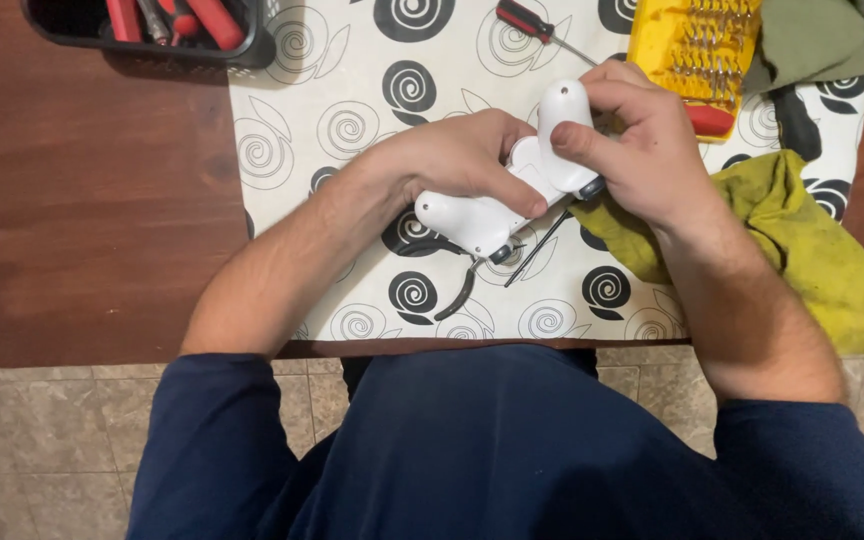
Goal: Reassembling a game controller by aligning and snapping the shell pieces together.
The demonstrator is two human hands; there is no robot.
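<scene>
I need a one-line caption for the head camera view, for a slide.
Both hands, left hand and right hand, hold a white game controller over a spiral-patterned mat.

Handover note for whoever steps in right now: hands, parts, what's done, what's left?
Left hand grips the white plastic controller shell over the spiral-patterned mat.
Right hand holds the shell's other white grip, with a thin black screwdriver beneath it.
Yellow bit case and yellow cloth lie to the right.
Done: shell looks partly separated.
Left: cannot tell which screws remain.
</scene>
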